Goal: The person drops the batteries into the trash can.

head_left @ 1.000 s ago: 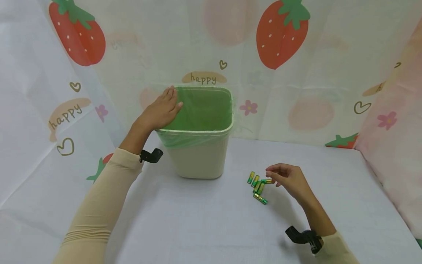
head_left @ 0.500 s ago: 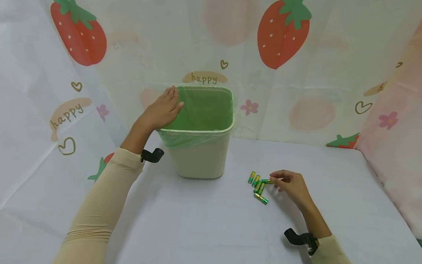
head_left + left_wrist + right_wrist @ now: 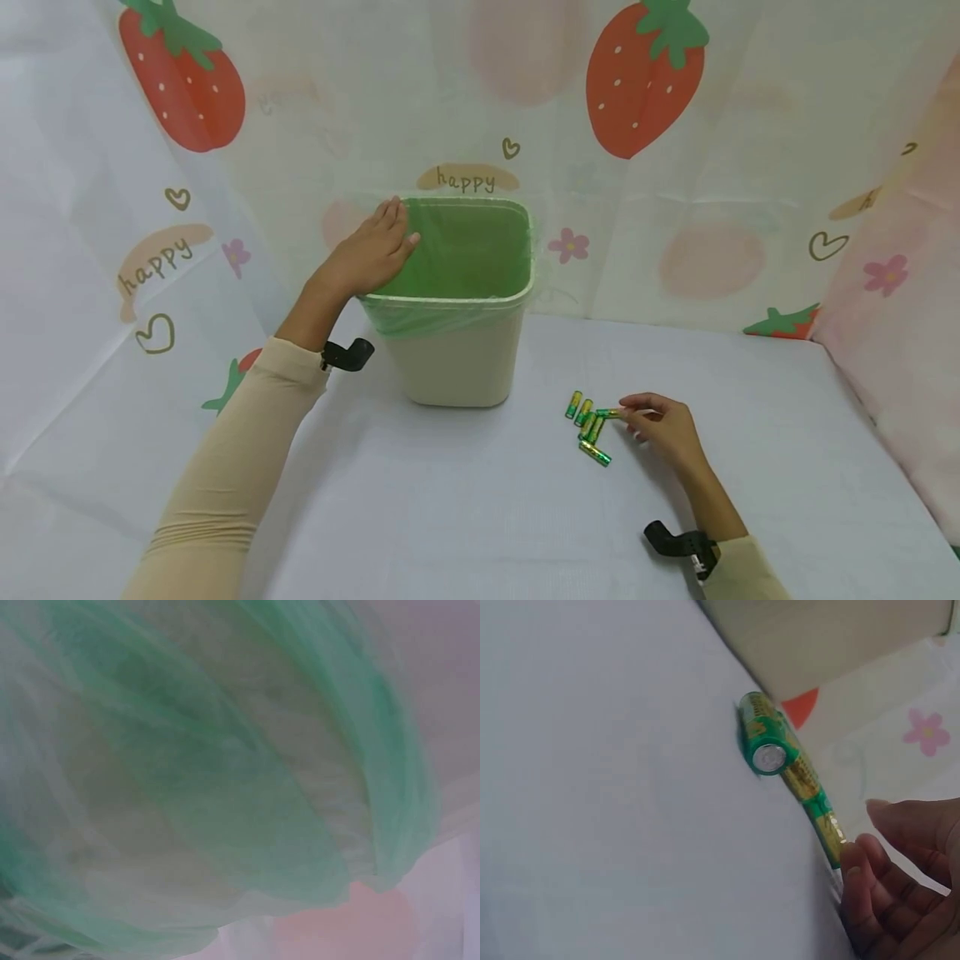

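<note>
My left hand (image 3: 369, 255) lies with fairly straight fingers on the left rim of a cream waste bin (image 3: 459, 362). A thin green bin liner (image 3: 465, 246) lines it and folds over the rim. In the left wrist view, the blurred liner (image 3: 225, 795) fills most of the picture and the hand is hidden. Several green and gold batteries (image 3: 595, 452) lie on the table right of the bin. The fingertips of my right hand (image 3: 666, 427) are at the end of the rightmost battery (image 3: 607, 413). In the right wrist view, one digit stands apart from that battery (image 3: 823, 825).
A white cloth covers the table (image 3: 450, 500). Behind the bin hangs a pale curtain (image 3: 360, 100) printed with strawberries and flowers, with more cloth at both sides. A black wrist camera (image 3: 348, 355) sits on the left wrist, another wrist camera (image 3: 678, 543) on the right.
My right hand has come down and slightly right to the end of the rightmost battery. The left hand stays on the bin rim. The batteries and bin lie as before.
</note>
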Available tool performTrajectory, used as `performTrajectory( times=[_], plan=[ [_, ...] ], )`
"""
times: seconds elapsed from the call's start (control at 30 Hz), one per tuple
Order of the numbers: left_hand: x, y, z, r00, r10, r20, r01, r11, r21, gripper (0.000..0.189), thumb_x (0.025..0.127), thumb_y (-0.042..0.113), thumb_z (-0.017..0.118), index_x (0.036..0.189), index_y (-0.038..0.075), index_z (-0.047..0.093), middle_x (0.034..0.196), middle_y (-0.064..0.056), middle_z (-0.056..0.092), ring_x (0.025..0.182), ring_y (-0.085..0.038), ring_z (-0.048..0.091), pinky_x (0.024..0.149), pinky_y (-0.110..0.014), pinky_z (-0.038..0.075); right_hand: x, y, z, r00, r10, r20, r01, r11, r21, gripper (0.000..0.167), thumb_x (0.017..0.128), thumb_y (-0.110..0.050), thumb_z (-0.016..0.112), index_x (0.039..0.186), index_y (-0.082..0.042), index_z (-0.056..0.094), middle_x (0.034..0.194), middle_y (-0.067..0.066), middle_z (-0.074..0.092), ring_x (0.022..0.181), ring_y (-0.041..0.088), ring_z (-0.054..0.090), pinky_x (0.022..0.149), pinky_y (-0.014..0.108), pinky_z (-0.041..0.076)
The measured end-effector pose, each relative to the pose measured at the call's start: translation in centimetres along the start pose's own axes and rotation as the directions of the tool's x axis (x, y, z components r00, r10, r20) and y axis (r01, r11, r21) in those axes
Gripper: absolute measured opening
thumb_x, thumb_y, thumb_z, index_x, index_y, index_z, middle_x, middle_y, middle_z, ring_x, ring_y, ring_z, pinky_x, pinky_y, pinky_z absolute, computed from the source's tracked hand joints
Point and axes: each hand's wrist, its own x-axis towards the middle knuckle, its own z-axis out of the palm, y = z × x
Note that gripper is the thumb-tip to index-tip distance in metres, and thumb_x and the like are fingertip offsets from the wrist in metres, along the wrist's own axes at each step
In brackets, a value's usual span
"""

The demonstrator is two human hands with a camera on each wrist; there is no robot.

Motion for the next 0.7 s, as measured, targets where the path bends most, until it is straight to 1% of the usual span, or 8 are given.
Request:
performTrajectory(
  times=[0.07,0.2,0.33,0.57,0.7],
  plan=[
    [-0.01,0.08,-0.06,1.000,0.002,0.000,-0.002,1.000,-0.005,0.069,0.113,0.039,0.018,0.158,-0.007,-0.008,0.167,-0.021,-0.015,0.154,-0.032,-0.015,0.125,-0.047,-0.002,-0.01,0.04,0.09,1.000,-0.009,-0.008,0.009,1.000,-0.004,0.027,0.093,-0.012,0.075,0.114,0.004,0.073,0.099,0.017,0.070,0.074,0.016,0.068,0.059,0.026,0.057],
    [-0.13,0.30,-0.15,1.000,-0.002,-0.003,0.002,1.000,-0.006,0.069,0.113,0.038,0.018,0.158,-0.007,-0.007,0.167,-0.021,-0.014,0.154,-0.033,-0.014,0.125,-0.047,-0.001,0.07,0.31,0.29,0.999,-0.032,-0.025,0.031,0.999,-0.028,0.026,0.092,-0.007,0.076,0.115,0.004,0.072,0.098,0.017,0.069,0.072,0.014,0.067,0.057,0.025,0.055],
    [-0.19,0.35,-0.05,1.000,-0.004,-0.004,0.004,1.000,-0.004,0.068,0.114,0.038,0.019,0.158,-0.008,-0.007,0.167,-0.022,-0.014,0.154,-0.033,-0.014,0.125,-0.047,-0.001,0.08,0.59,0.40,0.999,-0.035,-0.034,0.032,0.996,-0.082,0.027,0.090,-0.005,0.075,0.116,0.002,0.073,0.099,0.016,0.066,0.072,0.013,0.065,0.057,0.024,0.054],
    [-0.03,0.19,-0.13,1.000,0.009,-0.015,-0.009,1.000,-0.009,0.068,0.114,0.037,0.019,0.158,-0.009,-0.005,0.166,-0.024,-0.013,0.154,-0.034,-0.013,0.125,-0.048,-0.001,0.12,0.74,0.33,0.996,-0.083,-0.014,0.079,0.976,-0.201,0.032,0.090,-0.008,0.078,0.122,-0.004,0.073,0.110,0.018,0.064,0.080,0.017,0.061,0.057,0.022,0.051],
    [0.01,0.19,-0.13,1.000,0.008,-0.013,-0.008,1.000,-0.014,0.068,0.114,0.037,0.019,0.158,-0.009,-0.005,0.166,-0.023,-0.013,0.154,-0.034,-0.013,0.125,-0.047,-0.001,0.02,0.71,0.46,0.996,-0.089,-0.001,0.087,0.967,-0.240,0.030,0.090,-0.007,0.077,0.120,-0.005,0.075,0.110,0.018,0.063,0.083,0.021,0.058,0.057,0.023,0.050]
  ],
)
